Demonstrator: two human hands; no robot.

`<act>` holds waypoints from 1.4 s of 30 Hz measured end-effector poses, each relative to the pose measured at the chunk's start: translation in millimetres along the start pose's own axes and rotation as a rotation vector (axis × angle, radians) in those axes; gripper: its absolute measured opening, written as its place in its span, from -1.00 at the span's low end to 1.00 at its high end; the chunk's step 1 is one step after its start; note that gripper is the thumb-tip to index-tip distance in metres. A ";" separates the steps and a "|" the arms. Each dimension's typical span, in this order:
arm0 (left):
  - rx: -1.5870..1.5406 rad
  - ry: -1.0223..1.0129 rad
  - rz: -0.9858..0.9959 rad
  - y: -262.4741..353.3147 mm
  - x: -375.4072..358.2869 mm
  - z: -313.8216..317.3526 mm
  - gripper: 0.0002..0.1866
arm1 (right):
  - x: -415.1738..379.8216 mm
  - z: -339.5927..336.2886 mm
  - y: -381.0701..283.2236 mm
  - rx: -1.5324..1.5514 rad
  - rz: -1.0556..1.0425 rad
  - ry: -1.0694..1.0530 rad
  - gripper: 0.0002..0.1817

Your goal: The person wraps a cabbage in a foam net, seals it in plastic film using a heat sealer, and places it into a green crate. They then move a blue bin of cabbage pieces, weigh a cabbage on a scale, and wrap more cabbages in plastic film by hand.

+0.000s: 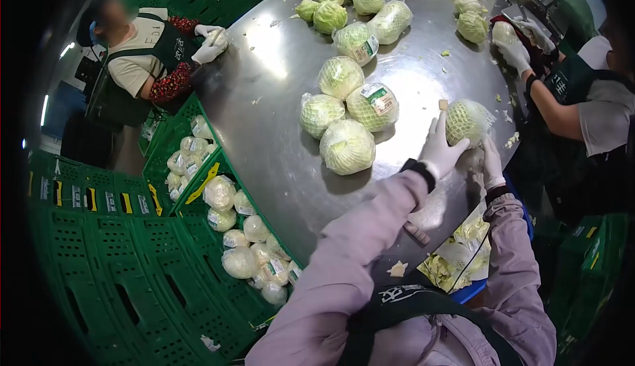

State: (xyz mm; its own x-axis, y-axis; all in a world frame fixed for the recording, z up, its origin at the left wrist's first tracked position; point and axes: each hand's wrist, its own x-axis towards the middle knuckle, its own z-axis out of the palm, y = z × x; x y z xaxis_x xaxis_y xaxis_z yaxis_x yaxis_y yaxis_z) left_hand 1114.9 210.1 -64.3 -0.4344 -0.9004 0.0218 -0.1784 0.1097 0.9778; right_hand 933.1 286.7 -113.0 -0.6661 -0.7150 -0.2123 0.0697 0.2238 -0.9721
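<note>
Between my two white-gloved hands is a pale green cabbage in a white foam net, with clear wrap around its right and lower sides. My left hand grips it from the left, the thumb against its lower side. A small tan piece shows just beyond the left fingertips. My right hand holds the cabbage and its wrap from the lower right, fingers pointing up along it. Nearer to me, a brown handle-like piece lies on the steel table.
Several wrapped cabbages stand mid-table, with bare ones farther back. Green crates of wrapped cabbages line the left edge. Leaf scraps fill a bin at the front right. Co-workers hold cabbages at left and right.
</note>
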 end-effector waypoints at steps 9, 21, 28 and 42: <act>0.446 0.457 -0.073 -35.3 -76.2 -193.3 0.05 | -138.9 7.3 -8.0 -0.248 -0.323 0.058 -0.51; -0.552 0.274 -0.285 -52.7 -94.0 -213.6 -0.05 | -130.7 222.7 -66.5 -0.045 0.031 -0.615 -0.25; -0.338 0.285 0.028 -18.9 -164.2 -213.7 -0.18 | -194.5 182.6 -66.9 0.090 -0.029 -0.766 -0.30; 0.248 0.297 0.102 -3.3 -306.6 -159.7 -0.18 | -316.7 72.1 -3.7 0.055 0.127 -0.746 -0.48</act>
State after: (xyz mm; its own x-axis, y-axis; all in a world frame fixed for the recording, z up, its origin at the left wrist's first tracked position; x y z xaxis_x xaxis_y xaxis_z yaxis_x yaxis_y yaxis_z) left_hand 1389.7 418.6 -41.0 -0.1935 -0.9582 0.2109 -0.3709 0.2705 0.8884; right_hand 1197.3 464.6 -49.3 0.0269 -0.9486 -0.3153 0.1621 0.3154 -0.9350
